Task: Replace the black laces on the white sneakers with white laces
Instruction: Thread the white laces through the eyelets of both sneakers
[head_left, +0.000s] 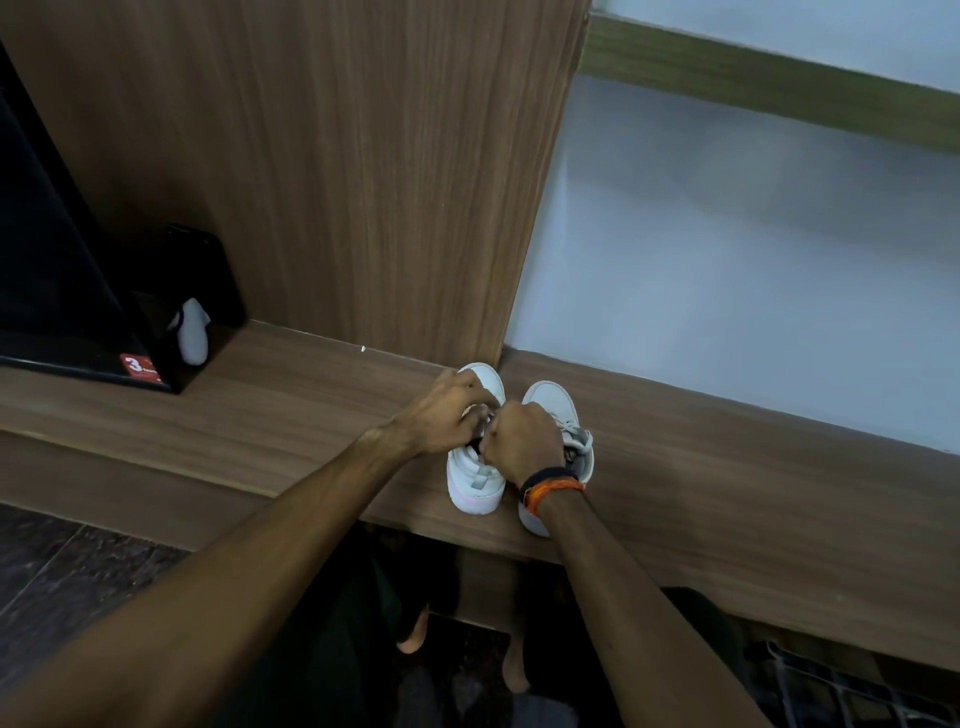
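Both forearms reach up from the bottom of the frame and meet at centre, over the pair of white sneakers on the wooden worktop (260, 415). Left hand (441, 415) comes in from lower left, back of the hand up, fingers curled down onto the lace area of the left sneaker (475, 483); exactly what they pinch is hidden. Right hand (527, 441) comes from lower right, knuckles up, fingers closed in a fist-like curl at the same spot, just touching the left hand; what it holds cannot be told. Black and orange wristbands (553, 486) sit on the right wrist. A bit of dark lace (475, 442) shows between the hands, at the left sneaker's opening. The right sneaker (558, 410) sits just beside the left, carrying pale laces (574, 434). Both sneakers lie with their long axes running near to far, toes toward the upper frame, near the wood panel (363, 182), heels near the worktop's front edge. Far left: a black appliance (52, 291) with a red sticker; a small white object (193, 330) leans beside it.
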